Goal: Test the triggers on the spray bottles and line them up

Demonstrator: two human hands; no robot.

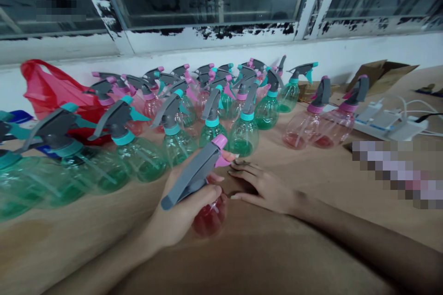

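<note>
A spray bottle (209, 216) with a clear red body, grey sprayer head and pink nozzle and trigger stands in front of me. Around its neck, just under the sprayer head, my left hand (187, 207) is wrapped. My right hand (259, 184) lies on the table just right of the bottle, fingers stretched out and pointing left; nothing shows in it. Whether its fingertips touch the bottle I cannot tell. Close behind the hands, a green spray bottle (244, 136) and another green spray bottle (212, 133) stand upright with teal collars.
Several more green bottles (140, 159) line the left side, with pink and green ones massed behind. Two pink bottles (301, 129) stand at the right, near a white power strip (387, 122) with cables. A red plastic bag (58, 87) and a cardboard box (380, 76) sit near the wall.
</note>
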